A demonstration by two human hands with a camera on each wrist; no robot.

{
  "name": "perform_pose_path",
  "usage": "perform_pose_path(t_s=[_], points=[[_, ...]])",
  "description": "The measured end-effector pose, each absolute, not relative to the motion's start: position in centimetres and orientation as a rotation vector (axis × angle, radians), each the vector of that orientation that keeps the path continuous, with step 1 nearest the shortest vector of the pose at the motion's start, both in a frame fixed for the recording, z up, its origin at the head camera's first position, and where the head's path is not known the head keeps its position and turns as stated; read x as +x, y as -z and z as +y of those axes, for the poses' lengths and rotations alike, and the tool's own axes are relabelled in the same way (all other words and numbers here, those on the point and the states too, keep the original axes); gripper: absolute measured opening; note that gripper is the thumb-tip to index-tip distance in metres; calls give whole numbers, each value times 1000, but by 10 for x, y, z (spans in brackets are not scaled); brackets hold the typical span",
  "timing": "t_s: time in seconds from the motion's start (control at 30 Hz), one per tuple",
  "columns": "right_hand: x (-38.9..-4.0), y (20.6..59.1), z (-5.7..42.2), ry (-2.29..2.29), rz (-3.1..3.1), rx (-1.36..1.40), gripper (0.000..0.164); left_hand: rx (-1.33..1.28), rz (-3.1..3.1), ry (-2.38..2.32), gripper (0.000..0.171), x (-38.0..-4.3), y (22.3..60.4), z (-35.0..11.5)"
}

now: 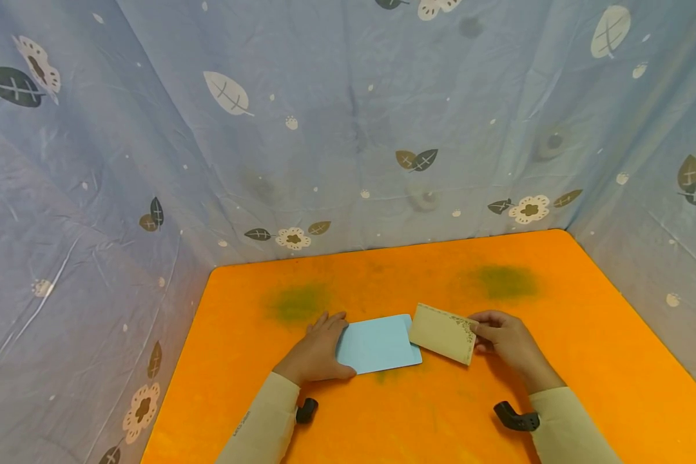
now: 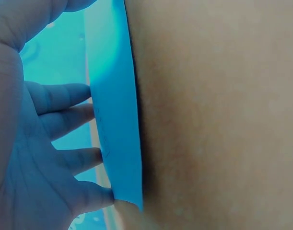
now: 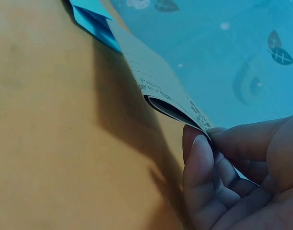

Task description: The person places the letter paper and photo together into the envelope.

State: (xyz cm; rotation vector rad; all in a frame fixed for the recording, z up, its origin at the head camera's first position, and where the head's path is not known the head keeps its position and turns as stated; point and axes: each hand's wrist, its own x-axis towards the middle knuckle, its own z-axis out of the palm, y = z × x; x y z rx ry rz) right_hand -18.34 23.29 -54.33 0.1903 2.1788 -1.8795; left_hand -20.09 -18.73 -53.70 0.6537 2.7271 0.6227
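Observation:
A light blue envelope point(image 1: 377, 344) lies just above the orange table, and my left hand point(image 1: 323, 351) holds it by its left end. In the left wrist view the fingertips touch one long edge of the envelope point(image 2: 118, 120), with the thumb at the upper end. My right hand point(image 1: 507, 341) pinches the right end of a beige folded card point(image 1: 443, 333) with a brown floral print. The card's left end overlaps the envelope's right end. In the right wrist view the envelope point(image 3: 91, 21) gapes at the card's far end; how far the card reaches inside is hidden.
The orange tabletop point(image 1: 255, 399) bears two greenish smudges toward the back. Pale blue curtains point(image 1: 325, 129) with leaf and flower prints rise behind and at both sides. A black mount point(image 1: 516, 417) sits at the right wrist, another point(image 1: 307, 411) at the left.

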Motion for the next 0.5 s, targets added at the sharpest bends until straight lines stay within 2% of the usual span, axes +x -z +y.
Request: perform_pose_path(t_s=[0.5], points=[[-184, 548, 227, 1871, 2103, 143, 34, 642, 2731, -626, 102, -201, 537, -187]])
